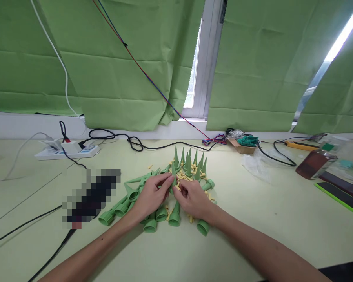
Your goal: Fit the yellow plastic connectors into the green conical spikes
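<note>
My left hand (153, 194) is closed around a green plastic cone spike (173, 178), its point facing up. Between the fingertips of my right hand (195, 199) is a small yellow plastic piece (178, 187), held right beside the spike. Whether the two parts touch is hard to make out. Behind my hands, several green spikes (188, 164) stand upright among scattered yellow pieces (184, 175). More green cones lie on their sides around my hands, such as one hollow cone (174, 217) in front and another (106, 217) at the left.
A white power strip (91, 152) with plugs lies at the back left, near a pixelated dark object (94, 197). Black cable (164, 147) runs along the back. At right are a cardboard box (242, 148), a bottle of brown liquid (314, 164) and a green-edged dark slab (341, 199).
</note>
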Action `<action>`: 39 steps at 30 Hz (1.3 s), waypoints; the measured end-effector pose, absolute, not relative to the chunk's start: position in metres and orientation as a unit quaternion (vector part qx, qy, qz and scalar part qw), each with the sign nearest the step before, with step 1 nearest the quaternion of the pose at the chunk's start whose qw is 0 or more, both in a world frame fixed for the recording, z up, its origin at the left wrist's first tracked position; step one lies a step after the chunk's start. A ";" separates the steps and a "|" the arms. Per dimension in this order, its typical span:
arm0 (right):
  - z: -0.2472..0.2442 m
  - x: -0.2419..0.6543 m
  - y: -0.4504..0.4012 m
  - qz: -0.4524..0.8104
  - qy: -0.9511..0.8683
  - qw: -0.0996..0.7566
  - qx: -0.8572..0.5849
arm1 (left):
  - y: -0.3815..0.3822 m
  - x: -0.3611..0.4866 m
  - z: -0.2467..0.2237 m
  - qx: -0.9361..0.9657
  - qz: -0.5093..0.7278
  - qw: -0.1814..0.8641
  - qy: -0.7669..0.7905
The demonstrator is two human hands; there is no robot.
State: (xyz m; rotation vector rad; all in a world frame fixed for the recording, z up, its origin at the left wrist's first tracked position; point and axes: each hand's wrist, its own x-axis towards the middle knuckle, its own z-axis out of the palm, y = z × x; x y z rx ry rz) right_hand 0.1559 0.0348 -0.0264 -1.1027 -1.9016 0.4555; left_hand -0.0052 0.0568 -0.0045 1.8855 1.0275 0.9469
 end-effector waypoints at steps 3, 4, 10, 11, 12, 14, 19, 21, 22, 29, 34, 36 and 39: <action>-0.024 0.156 0.033 0.157 -0.779 0.403 -0.454 | 0.057 -0.005 -0.005 0.745 0.369 0.387 0.400; -0.023 0.157 0.033 0.147 -0.784 0.394 -0.457 | 0.057 -0.006 -0.005 0.746 0.368 0.386 0.399; -0.025 0.158 0.032 0.087 -0.806 0.361 -0.461 | 0.059 -0.006 -0.005 0.753 0.354 0.384 0.401; -0.025 0.158 0.032 0.079 -0.809 0.355 -0.462 | 0.059 -0.006 -0.006 0.753 0.353 0.384 0.401; -0.025 0.158 0.032 0.071 -0.811 0.349 -0.464 | 0.059 -0.006 -0.006 0.753 0.351 0.384 0.402; -0.025 0.157 0.032 0.059 -0.815 0.338 -0.467 | 0.059 -0.006 -0.006 0.752 0.349 0.388 0.402; -0.024 0.157 0.032 0.038 -0.820 0.320 -0.473 | 0.060 -0.006 -0.007 0.752 0.345 0.394 0.400; -0.024 0.157 0.032 0.032 -0.822 0.312 -0.475 | 0.060 -0.006 -0.007 0.752 0.344 0.394 0.401; -0.024 0.157 0.032 0.030 -0.823 0.308 -0.476 | 0.060 -0.006 -0.006 0.752 0.343 0.394 0.401; -0.021 0.159 0.032 0.015 -0.825 0.289 -0.485 | 0.059 -0.006 -0.006 0.754 0.341 0.384 0.410; -0.018 0.169 0.037 0.011 -0.831 0.268 -0.487 | 0.060 -0.007 -0.008 0.766 0.319 0.361 0.425; -0.018 0.172 0.040 0.010 -0.834 0.258 -0.488 | 0.060 -0.007 -0.007 0.789 0.316 0.299 0.434; -0.019 0.175 0.042 0.003 -0.834 0.249 -0.493 | 0.060 -0.007 -0.005 0.816 0.312 0.194 0.446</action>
